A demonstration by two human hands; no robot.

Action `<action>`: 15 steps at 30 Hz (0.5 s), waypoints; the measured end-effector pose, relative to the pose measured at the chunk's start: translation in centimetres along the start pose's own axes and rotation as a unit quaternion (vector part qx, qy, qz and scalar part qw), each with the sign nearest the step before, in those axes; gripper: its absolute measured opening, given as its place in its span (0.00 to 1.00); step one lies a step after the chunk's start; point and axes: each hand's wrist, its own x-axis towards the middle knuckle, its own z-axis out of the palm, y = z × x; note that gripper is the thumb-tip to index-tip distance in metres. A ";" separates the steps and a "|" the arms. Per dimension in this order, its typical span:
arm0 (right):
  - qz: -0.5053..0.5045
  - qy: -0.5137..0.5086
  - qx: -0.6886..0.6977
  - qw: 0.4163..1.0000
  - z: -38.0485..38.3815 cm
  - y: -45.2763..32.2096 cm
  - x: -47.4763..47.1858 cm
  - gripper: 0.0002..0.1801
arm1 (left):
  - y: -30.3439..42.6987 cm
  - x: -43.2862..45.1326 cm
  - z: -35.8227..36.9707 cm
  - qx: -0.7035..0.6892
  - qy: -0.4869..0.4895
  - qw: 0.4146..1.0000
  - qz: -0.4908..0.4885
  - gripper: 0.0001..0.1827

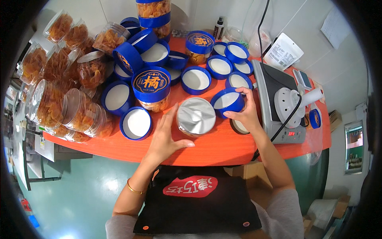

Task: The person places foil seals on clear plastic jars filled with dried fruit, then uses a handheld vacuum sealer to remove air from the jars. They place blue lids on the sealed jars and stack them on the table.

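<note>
A jar with a wrinkled silver foil top (pixel 196 116) stands upright on the red-orange table in front of me. My left hand (pixel 163 139) is beside its left side, thumb and fingers apart and nothing held; whether the fingertips touch the jar I cannot tell. To the right of the jar, my right hand (pixel 248 113) grips a blue round lid (pixel 226 102) by its rim, tilted with the white inside showing. Behind my left hand stands a jar with a blue printed lid (pixel 151 84) on it. An upturned blue lid (pixel 136 123) lies left of that hand.
Clear jars of dried orange fruit (pixel 49 104) are piled at the left. Several loose blue lids (pixel 196 80) lie across the back. A grey sealing machine (pixel 268 119) carries a white handheld head (pixel 288 107) and black cable at the right. A dark ring-edged disc (pixel 238 127) lies below my right hand.
</note>
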 end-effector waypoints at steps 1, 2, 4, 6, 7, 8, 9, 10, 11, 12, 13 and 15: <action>-0.030 0.020 -0.057 0.998 0.1 0.5 0.0 0.38 | -0.1 0.3 0.1 -0.024 0.015 1.000 0.004 0.62; -0.055 0.039 -0.100 0.993 0.2 0.9 -0.1 0.34 | 0.0 0.8 0.3 -0.048 0.031 0.998 0.009 0.65; -0.036 -0.009 -0.192 0.981 0.2 0.5 0.0 0.32 | -0.4 1.6 1.1 -0.134 0.069 0.988 0.013 0.66; -0.040 -0.021 -0.250 0.967 0.7 -0.5 -0.2 0.27 | -0.2 2.0 1.3 -0.140 0.045 0.989 -0.011 0.63; -0.066 -0.011 -0.257 0.964 1.0 -1.5 -0.4 0.26 | -0.1 2.1 1.4 -0.145 0.034 0.989 -0.023 0.61; -0.092 0.000 -0.264 0.960 1.2 -2.5 -0.6 0.24 | 0.2 2.0 1.4 -0.097 0.049 0.994 -0.007 0.56; -0.118 0.012 -0.273 0.955 1.2 -3.5 -0.7 0.23 | 0.3 2.0 1.5 -0.103 0.046 0.994 -0.008 0.56; -0.165 0.010 -0.248 0.955 1.5 -4.5 -0.9 0.17 | 0.4 1.7 1.7 -0.109 0.044 0.993 -0.013 0.56; -0.185 -0.018 -0.238 0.953 1.8 -5.4 -1.1 0.16 | 0.4 1.5 1.8 -0.115 0.041 0.992 -0.017 0.56; -0.204 -0.046 -0.228 0.951 2.0 -6.4 -1.4 0.15 | 0.5 1.2 1.8 -0.135 0.031 0.990 -0.004 0.56; -0.222 -0.073 -0.218 0.948 2.4 -7.1 -1.8 0.15 | 0.5 1.1 1.7 -0.168 -0.011 0.986 0.002 0.55; -0.164 -0.114 -0.123 0.972 2.8 -7.5 -2.1 0.13 | 0.1 1.1 1.3 -0.232 -0.096 0.968 0.014 0.54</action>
